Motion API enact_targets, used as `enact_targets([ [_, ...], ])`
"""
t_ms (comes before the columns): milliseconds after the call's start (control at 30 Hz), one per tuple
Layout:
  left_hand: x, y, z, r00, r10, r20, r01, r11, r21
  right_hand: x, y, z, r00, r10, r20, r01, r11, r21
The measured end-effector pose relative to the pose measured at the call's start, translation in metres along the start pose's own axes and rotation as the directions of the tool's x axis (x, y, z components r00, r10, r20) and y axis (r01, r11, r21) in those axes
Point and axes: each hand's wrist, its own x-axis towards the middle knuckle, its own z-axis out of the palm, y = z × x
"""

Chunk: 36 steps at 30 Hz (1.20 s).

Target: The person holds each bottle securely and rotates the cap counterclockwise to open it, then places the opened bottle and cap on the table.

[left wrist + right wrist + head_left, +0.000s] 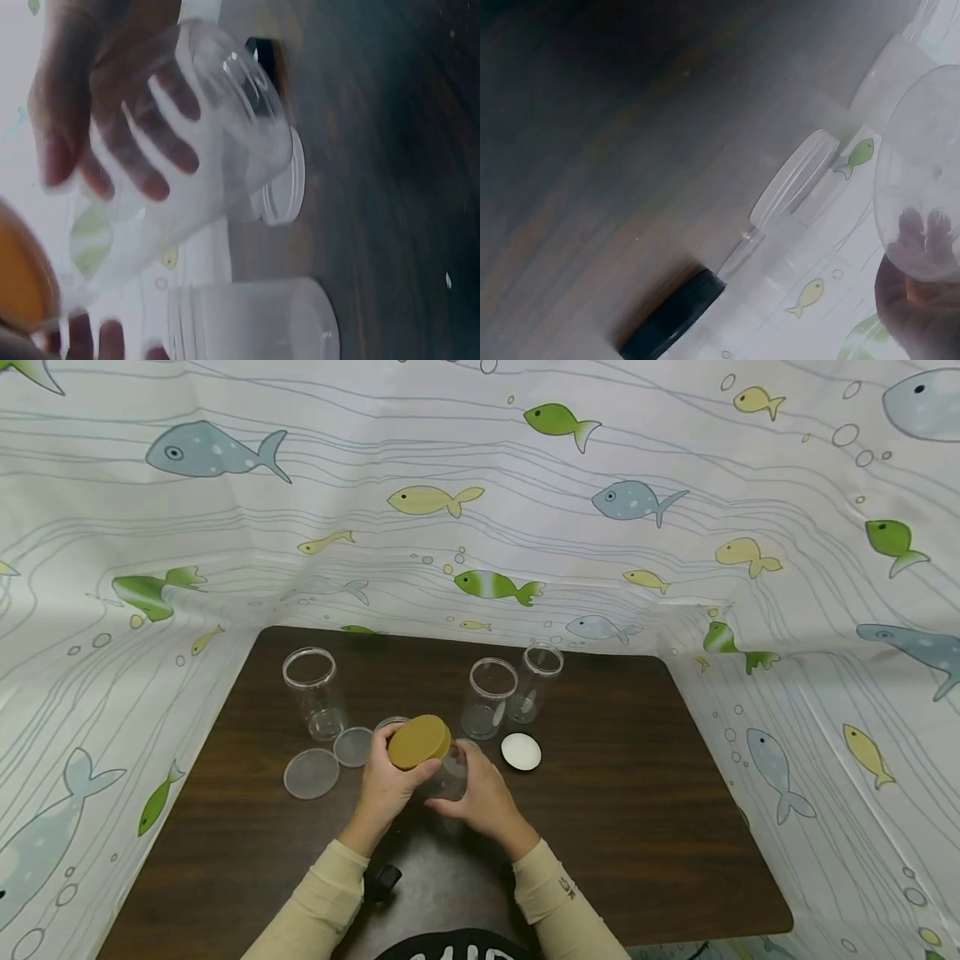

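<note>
A clear jar with a gold lid (418, 742) is held tilted between both hands over the middle of the table. My left hand (393, 781) grips the lid, thumb along its near side and fingers round the far edge. Around the transparent jar body (447, 777) curls my right hand (487, 793), its fingers visible through the wall in the left wrist view. The right wrist view shows the jar's round base (919, 172). Two translucent disc lids, a larger one (311, 774) and a smaller one (352, 747), lie left of the hands.
One open clear jar (322, 697) stands at the back left. Two more, a nearer jar (483, 706) and a farther jar (534, 689), stand behind the right hand. A black lid with white liner (521, 752) lies right of them. Fish-patterned sheeting (480, 527) surrounds the dark table (637, 827).
</note>
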Motion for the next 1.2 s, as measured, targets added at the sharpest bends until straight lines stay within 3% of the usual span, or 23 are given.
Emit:
enact_targets([
  [67,0.001,-0.002,-0.007,0.996,0.018,0.092,-0.014,0.999,-0.05,0.0,0.005,-0.002,0.998,0.004,0.059,-0.011,0.994,0.111],
  [133,0.003,-0.005,-0.014,0.978,0.059,0.198,-0.037,0.993,-0.108,0.0,0.011,-0.007,0.989,-0.01,0.149,-0.026,0.972,0.236],
  [233,0.007,-0.01,-0.024,0.923,0.165,0.348,-0.095,0.973,-0.209,-0.003,0.018,-0.016,0.956,-0.057,0.286,-0.053,0.931,0.362],
  [300,0.011,-0.013,-0.03,0.86,0.243,0.449,-0.127,0.954,-0.273,-0.003,0.019,-0.021,0.925,-0.108,0.363,-0.059,0.906,0.42],
  [367,0.014,-0.015,-0.033,0.777,0.313,0.545,-0.141,0.932,-0.335,-0.004,0.02,-0.025,0.893,-0.151,0.423,-0.067,0.886,0.458],
  [467,0.017,-0.016,-0.036,0.659,0.381,0.649,-0.137,0.909,-0.394,-0.003,0.022,-0.027,0.827,-0.233,0.511,-0.072,0.858,0.508],
  [500,0.018,-0.016,-0.037,0.632,0.395,0.667,-0.141,0.905,-0.402,-0.002,0.023,-0.027,0.805,-0.256,0.536,-0.073,0.853,0.517],
  [533,0.018,-0.016,-0.038,0.615,0.399,0.68,-0.14,0.904,-0.404,-0.002,0.024,-0.027,0.783,-0.275,0.557,-0.074,0.849,0.523],
  [600,0.019,-0.016,-0.039,0.6,0.394,0.696,-0.13,0.906,-0.402,-0.001,0.025,-0.027,0.75,-0.309,0.585,-0.075,0.839,0.539],
  [700,0.018,-0.014,-0.039,0.615,0.357,0.704,-0.098,0.919,-0.381,-0.001,0.027,-0.025,0.732,-0.334,0.593,-0.084,0.82,0.566],
  [833,0.015,-0.01,-0.037,0.67,0.324,0.668,-0.074,0.925,-0.374,0.0,0.027,-0.022,0.755,-0.339,0.562,-0.087,0.797,0.597],
  [933,0.012,-0.008,-0.035,0.739,0.304,0.601,-0.109,0.934,-0.339,0.0,0.025,-0.021,0.799,-0.3,0.521,-0.08,0.806,0.586],
  [1033,0.01,-0.006,-0.031,0.824,0.24,0.512,-0.12,0.959,-0.257,0.0,0.021,-0.021,0.847,-0.232,0.479,-0.083,0.831,0.55],
  [1133,0.006,-0.004,-0.026,0.903,0.151,0.402,-0.096,0.983,-0.154,0.0,0.018,-0.019,0.89,-0.154,0.429,-0.078,0.875,0.477],
  [1200,0.004,-0.003,-0.021,0.941,0.093,0.324,-0.067,0.994,-0.09,0.0,0.016,-0.017,0.914,-0.113,0.39,-0.073,0.899,0.431],
])
